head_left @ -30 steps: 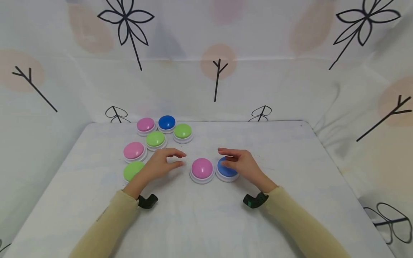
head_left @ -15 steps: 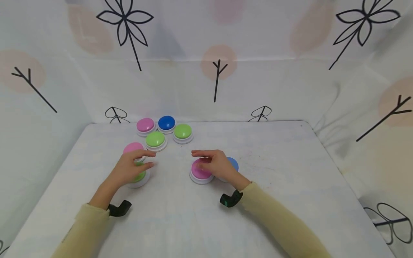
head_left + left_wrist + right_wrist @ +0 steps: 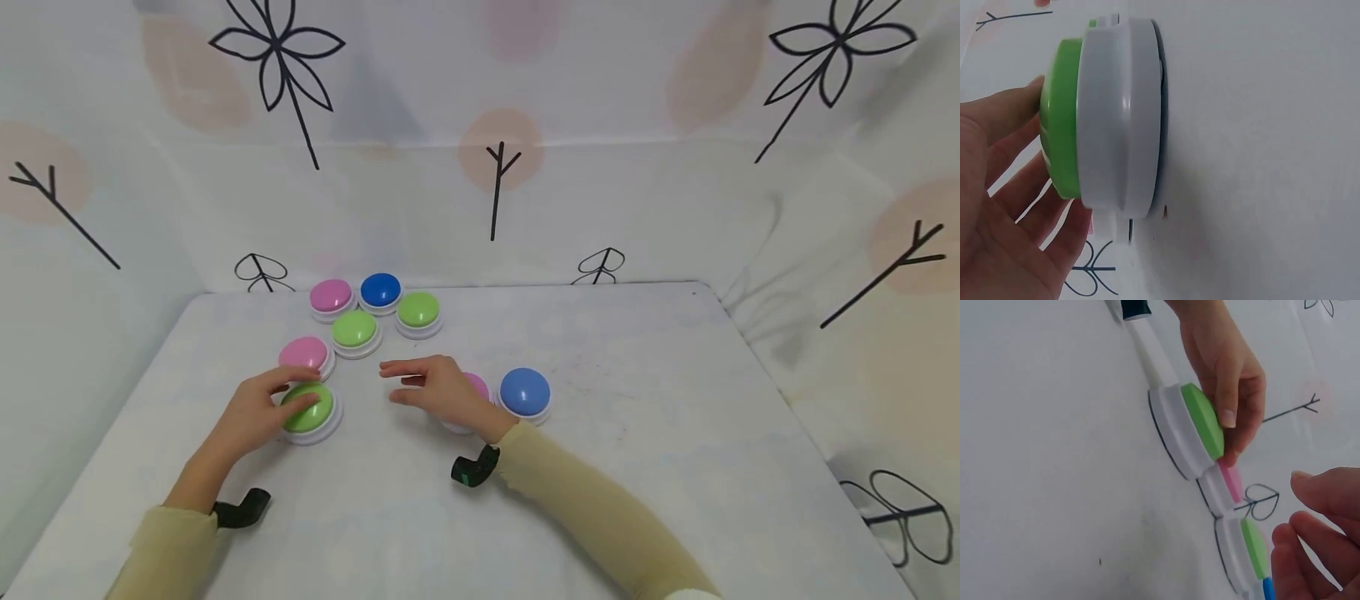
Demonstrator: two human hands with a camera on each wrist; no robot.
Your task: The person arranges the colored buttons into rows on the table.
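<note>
My left hand (image 3: 253, 412) is at the nearest green dome-topped push button (image 3: 315, 414), its thumb and fingers loosely spread about the dome. In the left wrist view the thumb lies against the green top (image 3: 1060, 119), and the white base sits on the table. My right hand (image 3: 444, 390) hovers left of a pink push button (image 3: 477, 385) and partly covers it; nothing is between its fingers. Right of that pink one stands a light blue push button (image 3: 525, 392). Behind my left fingers is another pink push button (image 3: 302, 352).
Farther back on the white table (image 3: 637, 500) stand a green push button (image 3: 355, 329), another green one (image 3: 418, 309), a pink one (image 3: 330, 296) and a dark blue one (image 3: 380, 289). A patterned cloth backdrop (image 3: 420, 200) surrounds the table.
My left hand has moved left and toward me, from the table's middle to the near green button. My right hand has moved left from the light blue button, past the pink one.
</note>
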